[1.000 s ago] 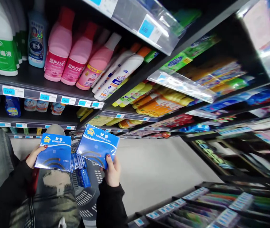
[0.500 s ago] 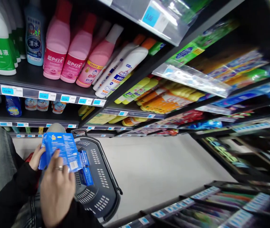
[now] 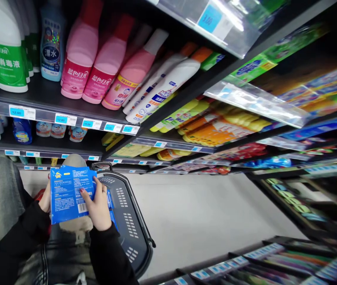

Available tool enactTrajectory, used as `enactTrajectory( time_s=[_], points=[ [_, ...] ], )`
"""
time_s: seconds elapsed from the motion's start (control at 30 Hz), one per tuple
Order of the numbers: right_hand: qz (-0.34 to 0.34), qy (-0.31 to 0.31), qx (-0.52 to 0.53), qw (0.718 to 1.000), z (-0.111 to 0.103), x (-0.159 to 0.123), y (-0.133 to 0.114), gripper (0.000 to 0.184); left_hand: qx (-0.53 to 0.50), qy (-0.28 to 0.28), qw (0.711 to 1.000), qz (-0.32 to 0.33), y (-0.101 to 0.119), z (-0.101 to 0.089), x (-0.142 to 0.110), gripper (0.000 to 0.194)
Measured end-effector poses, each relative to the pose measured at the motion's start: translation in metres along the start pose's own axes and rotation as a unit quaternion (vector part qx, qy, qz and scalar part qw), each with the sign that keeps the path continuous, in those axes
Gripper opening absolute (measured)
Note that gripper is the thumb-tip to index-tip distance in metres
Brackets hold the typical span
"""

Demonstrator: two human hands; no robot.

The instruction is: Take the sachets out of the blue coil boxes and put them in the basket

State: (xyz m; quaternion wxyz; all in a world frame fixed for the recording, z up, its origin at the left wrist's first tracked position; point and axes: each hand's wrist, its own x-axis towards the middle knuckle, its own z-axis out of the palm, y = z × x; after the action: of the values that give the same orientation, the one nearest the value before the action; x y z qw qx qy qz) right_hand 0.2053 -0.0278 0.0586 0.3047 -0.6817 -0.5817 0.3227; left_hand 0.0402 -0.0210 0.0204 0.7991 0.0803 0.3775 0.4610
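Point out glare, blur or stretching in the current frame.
Head view: white glare streaks the clear plastic shelf edge at the top; head view: packages toward the upper right look smeared and stretched; head view: the blue box is fairly sharp, though its fine print is too small to read.

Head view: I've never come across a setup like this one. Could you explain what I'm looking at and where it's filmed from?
There is no machine: a camera worn on a person's head looks forward and down at two bare hands. The left hand and right hand hold a flat blue pack between them, its barcode facing the camera. Beside the legs, a dark basket contains more blue packs. Ahead, a shelf carries bottles.
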Motion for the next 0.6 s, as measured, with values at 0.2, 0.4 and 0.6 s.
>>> enactTrajectory(
  time_s=[0.2,0.4,0.6],
  points=[
    [0.005,0.026,0.054,0.998,0.005,-0.014,0.004,0.045,0.020,0.025,0.999,0.001,0.005,-0.005,-0.004,0.066],
    [0.108,0.011,0.268,0.957,-0.006,-0.013,0.027,0.054,0.026,0.023,0.999,0.008,0.007,-0.006,0.001,0.054],
    [0.146,-0.099,0.279,0.944,0.002,0.018,0.070,0.037,0.043,0.037,0.998,-0.036,0.013,-0.007,-0.003,0.052]
  ],
)
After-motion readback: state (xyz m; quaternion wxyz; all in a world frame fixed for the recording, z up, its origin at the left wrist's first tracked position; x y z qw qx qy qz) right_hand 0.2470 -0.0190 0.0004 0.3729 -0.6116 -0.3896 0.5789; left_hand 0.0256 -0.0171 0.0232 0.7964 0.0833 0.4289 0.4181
